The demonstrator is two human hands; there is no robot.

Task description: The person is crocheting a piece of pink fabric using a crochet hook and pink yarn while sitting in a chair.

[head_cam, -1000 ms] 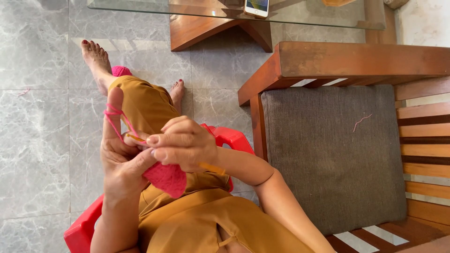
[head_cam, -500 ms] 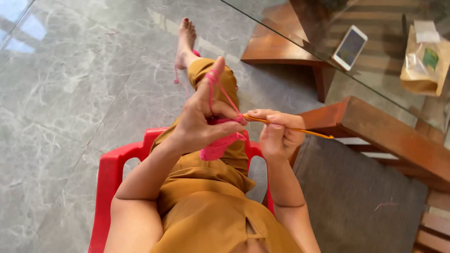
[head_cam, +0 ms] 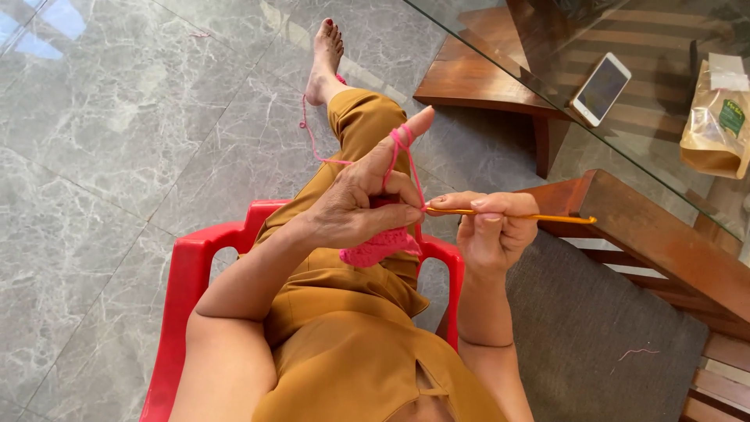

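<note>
A red plastic chair [head_cam: 191,266] fills the seven o'clock part of the view, its rim showing on both sides of the seated person's mustard-coloured clothes. A thin strand of pink yarn [head_cam: 311,141] trails from the bare foot at twelve o'clock over the grey marble floor [head_cam: 117,156] and up to the left hand [head_cam: 355,205]. That hand sits at the centre of the view with its index finger pointing up toward one o'clock, the yarn looped around the finger, while the thumb and remaining fingers pinch a small pink crocheted piece [head_cam: 380,246] that hangs just below the palm at six o'clock of the hand.

Just beside it, at three o'clock, the right hand [head_cam: 491,227] is closed around an orange crochet hook [head_cam: 512,216], which lies nearly level; the working tip meets the yarn at the left hand, and the butt end sticks out toward three o'clock.

Further right, a wooden bench with a grey cushion [head_cam: 594,328] occupies the four o'clock corner. At one to two o'clock a glass table [head_cam: 500,39] carries a white phone [head_cam: 600,87] and, well apart from it at the edge of the view, a tan paper pouch [head_cam: 715,117].
</note>
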